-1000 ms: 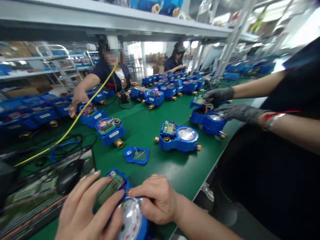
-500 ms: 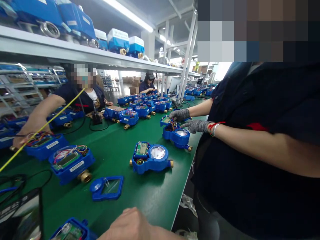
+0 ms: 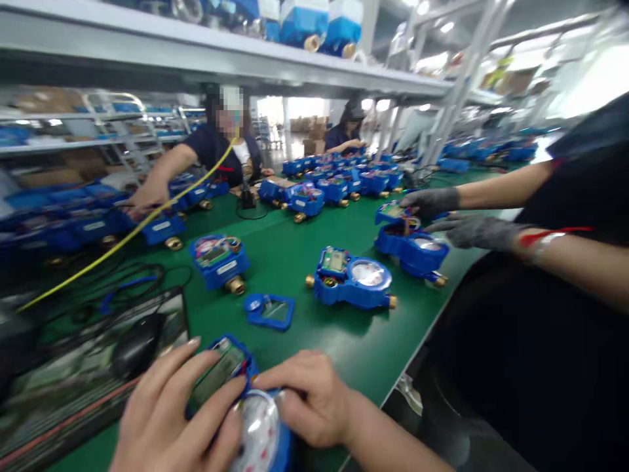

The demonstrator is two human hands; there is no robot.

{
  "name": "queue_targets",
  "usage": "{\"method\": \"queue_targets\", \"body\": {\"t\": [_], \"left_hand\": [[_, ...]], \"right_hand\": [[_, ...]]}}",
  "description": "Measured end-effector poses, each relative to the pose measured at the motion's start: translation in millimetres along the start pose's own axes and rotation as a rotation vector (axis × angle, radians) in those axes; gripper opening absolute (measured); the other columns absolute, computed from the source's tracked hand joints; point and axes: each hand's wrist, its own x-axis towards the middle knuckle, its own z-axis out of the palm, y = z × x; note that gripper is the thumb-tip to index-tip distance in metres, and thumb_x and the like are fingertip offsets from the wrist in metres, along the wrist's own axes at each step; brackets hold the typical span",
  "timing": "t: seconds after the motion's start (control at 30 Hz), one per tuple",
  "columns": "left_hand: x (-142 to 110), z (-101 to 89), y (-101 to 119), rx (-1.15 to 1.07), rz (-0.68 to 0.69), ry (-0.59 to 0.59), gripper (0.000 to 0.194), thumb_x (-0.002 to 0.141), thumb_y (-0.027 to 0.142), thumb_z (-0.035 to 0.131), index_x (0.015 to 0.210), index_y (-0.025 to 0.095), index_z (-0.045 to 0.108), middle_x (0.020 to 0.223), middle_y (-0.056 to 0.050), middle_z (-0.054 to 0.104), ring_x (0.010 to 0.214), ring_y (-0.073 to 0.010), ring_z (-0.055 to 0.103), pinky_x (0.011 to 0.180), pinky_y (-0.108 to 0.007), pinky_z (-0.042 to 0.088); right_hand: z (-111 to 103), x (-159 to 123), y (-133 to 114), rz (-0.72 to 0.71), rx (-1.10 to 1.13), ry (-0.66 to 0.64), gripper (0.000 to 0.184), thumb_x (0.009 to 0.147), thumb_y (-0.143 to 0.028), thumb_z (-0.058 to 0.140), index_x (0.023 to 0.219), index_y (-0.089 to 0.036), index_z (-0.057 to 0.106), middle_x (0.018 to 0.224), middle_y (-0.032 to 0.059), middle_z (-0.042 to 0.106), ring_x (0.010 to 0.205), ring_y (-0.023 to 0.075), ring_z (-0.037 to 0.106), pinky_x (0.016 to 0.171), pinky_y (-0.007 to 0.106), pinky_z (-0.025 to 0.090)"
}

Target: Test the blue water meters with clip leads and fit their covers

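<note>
A blue water meter (image 3: pixel 260 432) with a round dial and a small circuit board lies at the bottom of the view. My left hand (image 3: pixel 181 406) rests over it, fingers bent across the board's display and thumb by the dial, gripping it. From the other side, my right hand (image 3: pixel 314 400) has its curled forefinger and thumb on the casing between dial and board. Anything small under those fingertips is hidden. Beyond my hands is a loose blue cover (image 3: pixel 270 312) with a clear window. Another open meter (image 3: pixel 351 278) stands past it, its display and dial facing up.
At right, a co-worker's gloved hands (image 3: pixel 462 229) handle an open meter (image 3: pixel 413 246). Across the green table (image 3: pixel 324 347) another person reaches toward meters at left. A mouse (image 3: pixel 137 344), black cables and a yellow cord (image 3: pixel 162 210) are at left. A shelf (image 3: pixel 196 62) spans overhead.
My view has swung left and down. Both my hands are now together on the near meter, which was partly out of frame. The person across has shifted a meter at the left.
</note>
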Motion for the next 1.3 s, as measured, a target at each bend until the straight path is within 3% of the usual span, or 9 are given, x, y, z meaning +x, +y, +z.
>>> {"method": "queue_targets", "body": {"t": [0.13,0.23,0.3,0.4,0.57,0.7,0.9,1.07,1.3], "left_hand": [[6.7,-14.5,15.5,0.041,-0.047,-0.162,0.021,0.089,0.008,0.054,0.103,0.016,0.066,0.122,-0.013,0.048,0.129,-0.0335,0.035,0.106,-0.050,0.030],[7.2,-13.6,21.9,0.009,-0.142,-0.144,0.022,0.092,0.005,0.049,0.102,0.016,0.066,0.122,-0.012,0.048,0.129,-0.0322,0.034,0.105,-0.052,0.031],[6.7,-11.9,23.9,-0.009,-0.158,-0.137,0.022,0.093,0.006,0.048,0.102,0.016,0.066,0.121,-0.012,0.048,0.129,-0.0319,0.034,0.105,-0.053,0.031],[5.8,-10.4,22.7,-0.019,-0.150,-0.138,0.022,0.093,0.007,0.048,0.101,0.017,0.066,0.121,-0.012,0.048,0.129,-0.0321,0.035,0.105,-0.054,0.030],[5.4,-13.1,15.0,0.029,-0.075,-0.144,0.022,0.090,0.006,0.052,0.102,0.017,0.066,0.122,-0.013,0.048,0.127,-0.0342,0.036,0.103,-0.053,0.032],[15.7,-14.6,20.1,0.152,0.009,-0.135,0.026,0.090,0.010,0.054,0.115,0.012,0.062,0.118,-0.015,0.049,0.117,-0.0348,0.044,0.097,-0.048,0.036],[43.1,2.4,60.3,0.148,0.066,-0.147,0.029,0.092,0.013,0.047,0.119,0.010,0.057,0.080,-0.003,0.057,0.071,-0.0198,0.057,0.066,-0.034,0.044],[47.9,15.6,85.1,0.103,-0.007,-0.207,0.039,0.090,0.011,0.043,0.128,0.009,0.050,0.073,0.000,0.060,0.062,-0.0182,0.060,0.053,-0.033,0.045],[49.4,26.1,91.5,0.090,-0.082,-0.242,0.044,0.087,0.010,0.041,0.130,0.007,0.046,0.073,-0.003,0.062,0.062,-0.0196,0.063,0.054,-0.032,0.049]], "right_hand": [[-26.6,11.3,11.9,0.411,-0.108,-0.035,0.034,0.094,-0.033,0.038,0.109,-0.015,0.063,0.073,0.0032,0.065,0.062,0.0131,0.061,0.059,0.024,0.048],[-33.7,26.2,32.1,0.523,-0.157,-0.085,0.037,0.083,-0.031,0.055,0.114,-0.010,0.061,0.100,0.0144,0.065,0.093,0.0247,0.061,0.085,0.041,0.048],[-32.1,37.2,45.7,0.585,-0.158,-0.139,0.052,0.069,-0.027,0.069,0.117,-0.011,0.061,0.124,0.0192,0.055,0.118,0.0337,0.049,0.103,0.051,0.034],[-26.8,48.8,62.6,0.691,-0.084,-0.191,0.062,0.057,-0.019,0.073,0.118,-0.013,0.062,0.133,0.0184,0.050,0.129,0.0375,0.037,0.110,0.055,0.022],[-26.9,49.5,57.2,0.859,0.296,-0.215,0.055,0.080,-0.046,0.051,0.121,-0.010,0.058,0.100,0.0150,0.067,0.100,0.0288,0.062,0.088,0.046,0.048],[-30.9,39.7,30.8,0.881,0.686,-0.176,0.073,0.088,-0.054,0.007,0.142,-0.011,0.033,0.114,0.0163,0.065,0.101,0.0204,0.065,0.082,0.035,0.052],[-26.2,23.2,11.7,0.726,1.596,0.091,0.069,0.081,-0.048,0.054,0.139,-0.020,0.032,0.125,0.0138,0.061,0.108,0.0195,0.062,0.081,0.025,0.048],[-26.1,21.3,5.5,0.679,1.679,0.118,0.064,0.079,-0.043,0.060,0.135,-0.019,0.038,0.122,0.0137,0.062,0.107,0.0215,0.063,0.083,0.028,0.047],[-27.2,19.4,1.6,0.714,1.625,0.101,0.069,0.075,-0.043,0.059,0.135,-0.017,0.038,0.122,0.0141,0.062,0.107,0.0233,0.062,0.090,0.035,0.043]]}}
